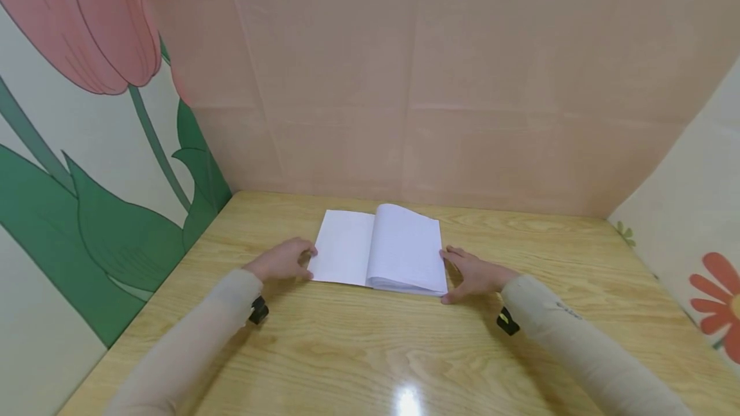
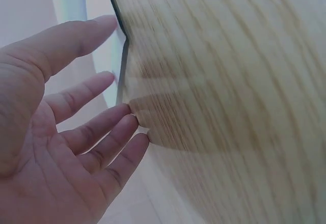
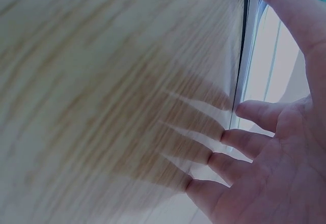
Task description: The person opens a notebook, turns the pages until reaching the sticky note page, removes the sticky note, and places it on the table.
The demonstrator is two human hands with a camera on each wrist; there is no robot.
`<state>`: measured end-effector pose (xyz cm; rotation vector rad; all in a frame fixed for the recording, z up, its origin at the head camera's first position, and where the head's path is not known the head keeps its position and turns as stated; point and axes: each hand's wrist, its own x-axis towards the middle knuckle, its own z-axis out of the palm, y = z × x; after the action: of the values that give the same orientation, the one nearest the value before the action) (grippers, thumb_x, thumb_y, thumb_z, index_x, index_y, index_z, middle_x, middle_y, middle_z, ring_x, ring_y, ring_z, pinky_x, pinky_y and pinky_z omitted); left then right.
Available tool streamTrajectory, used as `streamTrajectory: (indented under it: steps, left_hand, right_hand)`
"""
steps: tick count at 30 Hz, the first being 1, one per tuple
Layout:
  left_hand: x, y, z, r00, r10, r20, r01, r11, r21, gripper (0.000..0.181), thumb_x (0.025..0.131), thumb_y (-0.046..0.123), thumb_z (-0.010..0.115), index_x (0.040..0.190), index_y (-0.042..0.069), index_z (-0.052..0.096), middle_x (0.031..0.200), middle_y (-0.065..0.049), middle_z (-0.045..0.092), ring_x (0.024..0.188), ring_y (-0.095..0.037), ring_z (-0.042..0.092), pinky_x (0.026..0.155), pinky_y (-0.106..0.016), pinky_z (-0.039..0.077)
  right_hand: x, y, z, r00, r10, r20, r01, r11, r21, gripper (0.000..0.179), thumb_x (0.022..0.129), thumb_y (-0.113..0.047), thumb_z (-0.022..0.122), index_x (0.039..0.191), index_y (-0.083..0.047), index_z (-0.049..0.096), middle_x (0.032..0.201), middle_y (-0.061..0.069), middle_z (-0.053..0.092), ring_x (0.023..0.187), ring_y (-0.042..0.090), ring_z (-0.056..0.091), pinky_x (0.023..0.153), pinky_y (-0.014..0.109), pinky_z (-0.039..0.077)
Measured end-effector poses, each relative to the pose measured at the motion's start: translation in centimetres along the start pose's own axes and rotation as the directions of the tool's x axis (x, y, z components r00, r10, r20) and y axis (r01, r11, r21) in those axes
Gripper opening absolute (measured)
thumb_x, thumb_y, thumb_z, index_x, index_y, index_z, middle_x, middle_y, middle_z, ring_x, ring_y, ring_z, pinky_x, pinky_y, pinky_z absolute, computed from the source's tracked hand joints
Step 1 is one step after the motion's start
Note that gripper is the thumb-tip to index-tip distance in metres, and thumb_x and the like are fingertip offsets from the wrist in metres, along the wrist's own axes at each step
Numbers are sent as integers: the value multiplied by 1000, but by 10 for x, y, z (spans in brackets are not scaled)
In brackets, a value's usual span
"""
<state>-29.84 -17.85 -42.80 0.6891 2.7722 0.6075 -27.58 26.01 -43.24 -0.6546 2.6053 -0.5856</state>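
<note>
An open book (image 1: 405,249) with blank-looking white pages lies on the wooden table (image 1: 358,352). Its right side is a thicker stack of pages that bulges up beside the fold; the left side lies nearly flat. At the left edge is my left hand (image 1: 283,260), its thumb and index fingertip right at the page border. My right hand (image 1: 476,275) rests at the other edge, thumb by the near corner. Both wrist views show fingers spread and fairly straight, with the left hand (image 2: 66,117) and right hand (image 3: 285,137) beside the book's thin dark edge.
A plain pinkish sheet (image 1: 405,82) hangs behind the table. On the left a panel bears a large tulip (image 1: 110,18), and on the right another panel shows a red flower (image 1: 717,303). Each wrist carries a small black device (image 1: 259,310).
</note>
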Motion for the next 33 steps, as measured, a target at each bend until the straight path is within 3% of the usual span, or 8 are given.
streamTrajectory:
  steps: [5,16,22,27,33]
  left_hand:
    - [-1,0,-1,1000,-1,15,1,1000,28,46,80,23,80,118,6,62,119,-10,56,111,-28,51,99,-46,41]
    - [-1,4,-3,999,-27,31,27,1000,11,46,81,21,78,121,6,61,124,-13,54,117,-30,49,102,-47,40]
    - [-2,11,-16,999,-29,-32,26,996,-81,49,85,20,75,127,5,57,134,-14,53,126,-35,48,104,-49,40]
    - [4,31,-35,994,10,-108,-21,994,-105,52,87,23,73,133,8,54,138,-12,52,126,-35,48,101,-50,42]
    - [16,68,-47,986,85,-145,-105,985,-137,53,87,28,73,134,14,53,139,-6,51,128,-31,48,104,-47,42]
  right_hand:
    - [1,1,1,1000,-3,-2,3,1000,-2,113,75,-50,79,153,1,15,158,27,8,144,48,9,110,66,19]
    - [2,2,1,1000,-6,-12,6,1000,-7,113,74,-48,80,152,3,16,157,29,10,143,49,11,110,65,19]
    - [1,2,1,1000,-25,-8,25,1000,0,113,74,-50,79,152,4,16,157,29,9,143,50,10,109,67,19]
    - [1,3,1,1000,-18,-10,18,1000,-14,114,74,-50,79,152,3,16,157,29,10,143,49,11,110,66,19]
    - [2,2,1,1000,6,-6,-6,1000,-3,113,74,-49,80,153,1,16,158,26,9,144,47,10,111,65,18]
